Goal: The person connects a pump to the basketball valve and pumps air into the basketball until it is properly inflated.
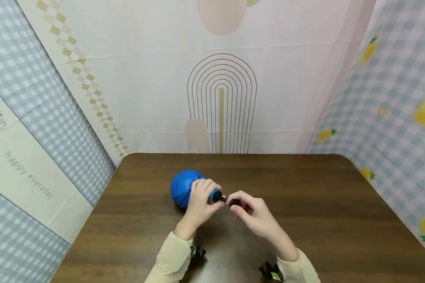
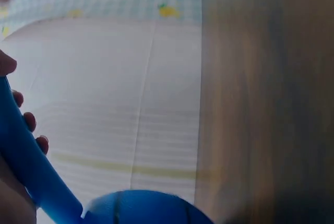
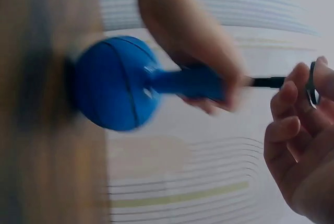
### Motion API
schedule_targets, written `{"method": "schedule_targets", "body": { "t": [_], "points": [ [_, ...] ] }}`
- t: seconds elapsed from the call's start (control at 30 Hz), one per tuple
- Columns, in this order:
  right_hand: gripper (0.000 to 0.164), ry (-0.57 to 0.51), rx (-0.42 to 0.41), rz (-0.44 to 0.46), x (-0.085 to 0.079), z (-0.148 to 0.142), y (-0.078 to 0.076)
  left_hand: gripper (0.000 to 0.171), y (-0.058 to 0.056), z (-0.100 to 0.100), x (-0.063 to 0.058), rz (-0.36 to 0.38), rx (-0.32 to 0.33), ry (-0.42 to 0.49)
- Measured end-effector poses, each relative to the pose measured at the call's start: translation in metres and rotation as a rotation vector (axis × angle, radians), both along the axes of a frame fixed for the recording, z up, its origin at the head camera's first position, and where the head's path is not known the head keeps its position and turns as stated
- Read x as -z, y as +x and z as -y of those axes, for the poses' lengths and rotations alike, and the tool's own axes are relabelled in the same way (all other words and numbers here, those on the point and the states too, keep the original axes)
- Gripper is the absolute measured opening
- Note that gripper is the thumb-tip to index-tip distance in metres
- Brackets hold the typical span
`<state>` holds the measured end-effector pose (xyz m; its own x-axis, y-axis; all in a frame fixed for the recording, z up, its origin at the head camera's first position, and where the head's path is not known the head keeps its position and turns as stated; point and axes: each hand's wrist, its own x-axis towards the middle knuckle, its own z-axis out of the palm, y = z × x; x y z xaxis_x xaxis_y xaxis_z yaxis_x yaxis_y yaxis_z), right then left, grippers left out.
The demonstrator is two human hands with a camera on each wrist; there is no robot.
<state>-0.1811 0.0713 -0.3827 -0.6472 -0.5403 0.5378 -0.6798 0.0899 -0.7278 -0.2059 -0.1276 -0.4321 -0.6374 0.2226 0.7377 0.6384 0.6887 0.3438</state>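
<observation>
A blue ball with black seam lines rests on the table, and a blue ball pump runs into it from the side. My left hand grips the pump's barrel, fingers wrapped round it. From the barrel's black end comes a black rod, pulled partly out. My right hand pinches the black handle at the rod's end between thumb and fingers. In the left wrist view the barrel slants down to the ball. Fingers hide where barrel and rod meet in part.
The dark wooden table extends around both hands. Behind it hangs a pale patterned cloth, with checked cloths at the sides. Black straps show at both wrists.
</observation>
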Motion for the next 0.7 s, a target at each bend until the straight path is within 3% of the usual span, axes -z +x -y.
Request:
{"method": "schedule_targets", "body": {
  "t": [0.2, 0.3, 0.47, 0.6, 0.7],
  "points": [
    [0.009, 0.047, 0.039, 0.041, 0.016, 0.005, -0.007, 0.041, 0.005, -0.017, 0.004, -0.024, 0.085, -0.046],
    [0.009, 0.107, 0.05, 0.018, 0.016, 0.004, -0.008, 0.031, 0.003, -0.012, 0.004, -0.025, 0.065, -0.071],
    [0.012, 0.147, 0.058, -0.028, -0.003, 0.002, 0.003, 0.024, -0.004, 0.006, 0.003, -0.004, 0.018, -0.046],
    [0.014, 0.075, 0.005, -0.064, -0.021, -0.007, 0.016, 0.039, -0.008, 0.016, 0.002, 0.009, -0.022, 0.032],
    [0.018, 0.027, -0.025, -0.079, -0.024, -0.008, 0.022, 0.048, -0.007, 0.016, 0.004, -0.01, -0.015, 0.053]
  ]
}}
